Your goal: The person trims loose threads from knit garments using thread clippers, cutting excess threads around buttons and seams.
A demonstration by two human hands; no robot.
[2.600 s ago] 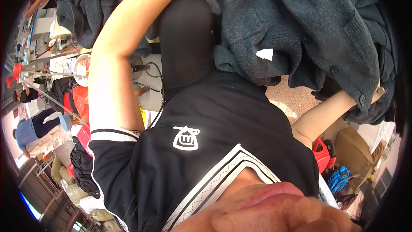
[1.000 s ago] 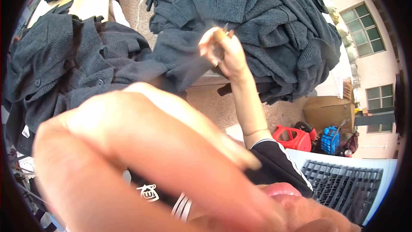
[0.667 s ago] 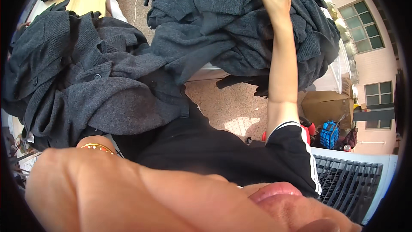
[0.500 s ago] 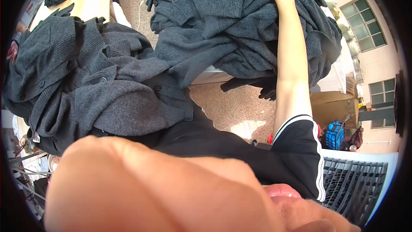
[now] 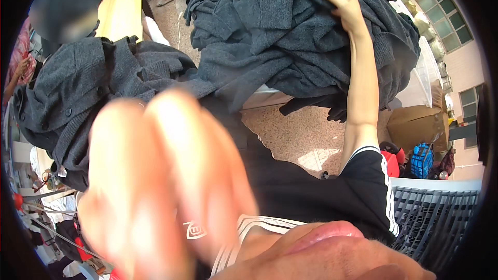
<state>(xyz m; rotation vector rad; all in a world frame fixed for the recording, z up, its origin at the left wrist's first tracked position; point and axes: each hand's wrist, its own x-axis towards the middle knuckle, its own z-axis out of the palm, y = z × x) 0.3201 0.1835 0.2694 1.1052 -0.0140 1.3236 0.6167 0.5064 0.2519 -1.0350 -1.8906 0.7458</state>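
Observation:
A large heap of dark grey knit cardigans [image 5: 249, 26] lies in front of me. My right hand [image 5: 346, 9] reaches onto its upper right part, with fingers and thumb curled on a fold of a cardigan. Very near the camera, my left hand [image 5: 161, 181] appears large and smeared by motion. Its fingers look bent, but I cannot make out whether they hold anything. Behind that hand, on the left, is another pile of dark grey buttoned cardigans [image 5: 67, 93], partly covered by it. A stretch of knit cloth joins the two piles.
A wooden table [image 5: 122, 13] at the far left bears more dark garments. Another person [image 5: 23, 67] is at the left rim. To the right are a cardboard box [image 5: 417, 127], a blue bag [image 5: 421, 161] and a grey slatted chair [image 5: 436, 223]. Speckled floor [image 5: 295, 135] shows between.
My left hand has shifted and turned in front of the camera, now showing bent fingers. My right hand has come lower into view on the heap. A blurred dark shape now shows at upper left.

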